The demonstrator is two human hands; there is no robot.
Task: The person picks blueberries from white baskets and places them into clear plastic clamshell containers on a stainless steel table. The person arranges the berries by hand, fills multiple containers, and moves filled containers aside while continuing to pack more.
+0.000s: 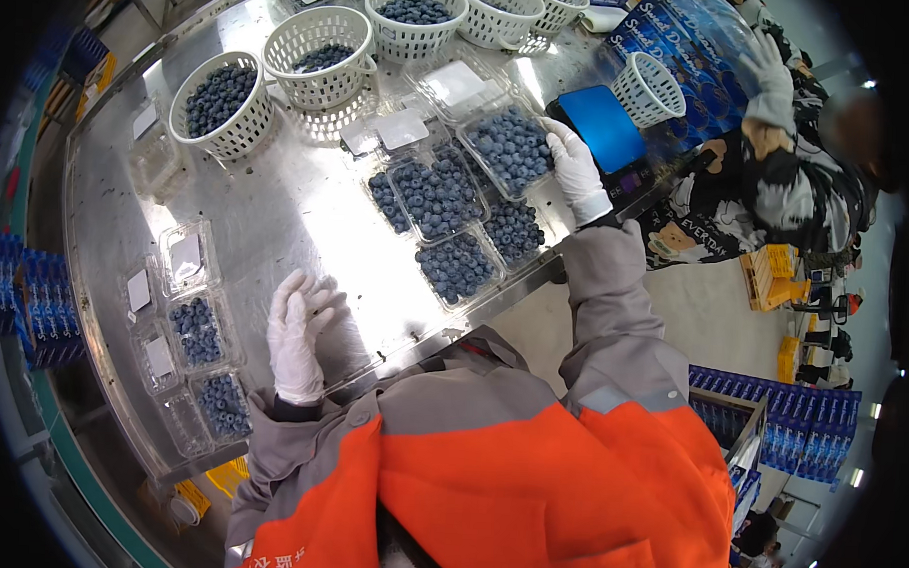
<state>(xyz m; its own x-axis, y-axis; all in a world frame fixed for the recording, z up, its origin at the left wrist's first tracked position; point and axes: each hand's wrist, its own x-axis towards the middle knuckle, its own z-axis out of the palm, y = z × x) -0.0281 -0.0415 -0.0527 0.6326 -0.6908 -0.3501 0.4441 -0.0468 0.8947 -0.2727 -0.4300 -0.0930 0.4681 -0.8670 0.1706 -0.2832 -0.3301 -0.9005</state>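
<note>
My right hand [575, 164], in a white glove, grips the right edge of an open clear plastic clamshell of blueberries [508, 147]. That clamshell rests over other filled ones, and its lid with a white label [454, 85] lies folded back behind it. Close in front are more filled clamshells [439, 197], one at the table edge [459, 268]. My left hand [299, 339], also gloved, hovers or rests near the table's front edge with its fingers apart, holding nothing. Left of it, two clamshells hold fewer berries [197, 331], [225, 405], beside several labelled lids [159, 356].
White perforated baskets, some with blueberries [220, 103], line the back of the steel table [276, 218]. A scale with a blue plate [601, 128] and a small white basket [649, 90] stand right. A co-worker with a gloved hand [768, 73] is beyond, beside blue printed cartons [702, 60].
</note>
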